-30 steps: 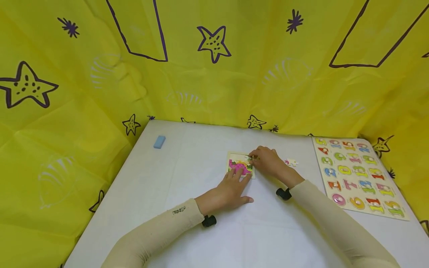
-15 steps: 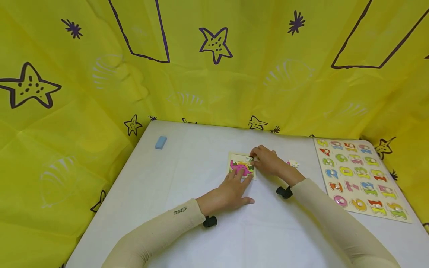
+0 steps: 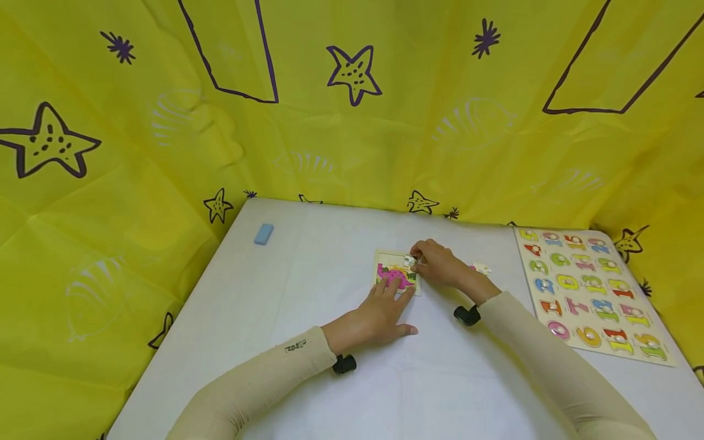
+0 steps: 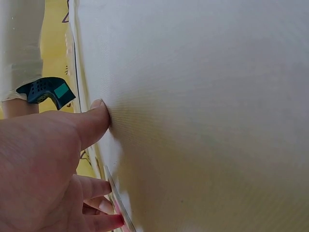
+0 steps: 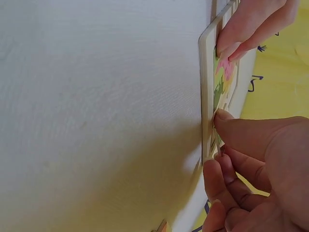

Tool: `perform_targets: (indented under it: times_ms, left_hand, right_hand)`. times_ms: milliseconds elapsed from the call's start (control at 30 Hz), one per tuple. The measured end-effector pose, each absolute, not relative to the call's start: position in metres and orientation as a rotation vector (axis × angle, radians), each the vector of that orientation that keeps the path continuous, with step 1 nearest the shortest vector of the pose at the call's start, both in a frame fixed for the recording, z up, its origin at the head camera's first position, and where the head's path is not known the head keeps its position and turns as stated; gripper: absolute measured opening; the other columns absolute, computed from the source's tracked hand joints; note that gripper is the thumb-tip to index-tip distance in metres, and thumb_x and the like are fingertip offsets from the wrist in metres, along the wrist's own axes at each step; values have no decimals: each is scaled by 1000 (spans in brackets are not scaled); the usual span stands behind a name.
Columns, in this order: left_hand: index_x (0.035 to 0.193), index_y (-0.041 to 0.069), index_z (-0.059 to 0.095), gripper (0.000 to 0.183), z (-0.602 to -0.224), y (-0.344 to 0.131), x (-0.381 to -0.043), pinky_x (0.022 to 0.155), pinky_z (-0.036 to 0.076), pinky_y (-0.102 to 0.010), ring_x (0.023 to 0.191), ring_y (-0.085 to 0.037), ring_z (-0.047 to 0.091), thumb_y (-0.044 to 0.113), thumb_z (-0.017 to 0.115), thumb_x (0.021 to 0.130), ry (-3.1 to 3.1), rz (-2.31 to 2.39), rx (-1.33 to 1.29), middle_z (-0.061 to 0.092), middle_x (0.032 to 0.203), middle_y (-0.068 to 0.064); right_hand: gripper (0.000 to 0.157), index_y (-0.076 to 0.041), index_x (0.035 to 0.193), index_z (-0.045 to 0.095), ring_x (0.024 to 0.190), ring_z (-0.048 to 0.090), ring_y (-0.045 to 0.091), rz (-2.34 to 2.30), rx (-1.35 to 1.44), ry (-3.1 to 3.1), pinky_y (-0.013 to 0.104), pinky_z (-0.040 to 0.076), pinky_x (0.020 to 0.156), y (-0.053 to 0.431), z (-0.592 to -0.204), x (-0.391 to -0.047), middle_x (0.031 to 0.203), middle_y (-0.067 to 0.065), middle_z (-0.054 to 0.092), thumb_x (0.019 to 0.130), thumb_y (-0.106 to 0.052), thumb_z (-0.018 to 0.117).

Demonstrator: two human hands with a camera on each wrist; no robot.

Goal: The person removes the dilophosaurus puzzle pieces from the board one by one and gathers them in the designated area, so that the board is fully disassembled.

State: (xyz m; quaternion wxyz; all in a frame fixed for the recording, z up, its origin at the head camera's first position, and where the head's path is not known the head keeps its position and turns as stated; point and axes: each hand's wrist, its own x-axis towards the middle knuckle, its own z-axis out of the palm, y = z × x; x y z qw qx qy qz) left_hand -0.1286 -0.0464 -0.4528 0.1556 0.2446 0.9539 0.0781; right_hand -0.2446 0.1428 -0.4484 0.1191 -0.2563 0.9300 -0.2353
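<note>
A small square jigsaw puzzle (image 3: 384, 252) with a pink dinosaur picture lies on the white table. My left hand (image 3: 378, 315) rests with extended fingers on its lower part, thumb out on the tabletop. At the upper right corner, my right hand (image 3: 442, 264) pinches a small light puzzle piece (image 3: 409, 261) between thumb and fingers. In the right wrist view that piece (image 5: 217, 140) stands tilted at the tray's edge, mostly covered by the fingertips. Part of the tray's upper area shows bare wood. Behind the right wrist lies loose puzzle material (image 3: 483, 267), partly hidden.
A wooden number board (image 3: 594, 293) with colourful knobbed numerals lies along the table's right side. Toward the back left sits a blue block (image 3: 264, 233). Yellow patterned cloth (image 3: 352, 140) hangs behind and beside the table (image 3: 308, 275).
The right hand stays at the puzzle's upper right corner while the piece in its fingers shifts and tilts slightly. My left hand keeps its place on the puzzle.
</note>
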Motion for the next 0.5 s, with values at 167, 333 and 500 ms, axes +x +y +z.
perform_targets:
  times_ms: [167,333,500]
  left_hand:
    - [169,19,28,87,-452,-46,-128,130,24,-50,160,-42,20,62,61,101,2725,241,677,22,174,-15]
    - [169,19,28,87,-452,-47,-128,130,25,-51,160,-42,21,62,61,101,2721,245,680,22,174,-15]
    - [169,19,28,86,-452,-47,-128,130,24,-50,160,-42,20,62,60,101,2722,232,680,22,174,-15]
  right_hand:
    - [27,3,124,63,108,60,35,-734,-737,2720,56,50,100,143,-449,-245,118,21,61,101,-11,70]
    - [24,0,121,65,104,62,33,-793,-744,2723,54,52,97,143,-450,-247,112,18,64,100,-10,72]
    - [19,-4,121,67,97,64,30,-887,-777,2720,52,54,94,142,-450,-245,104,14,71,102,-6,68]
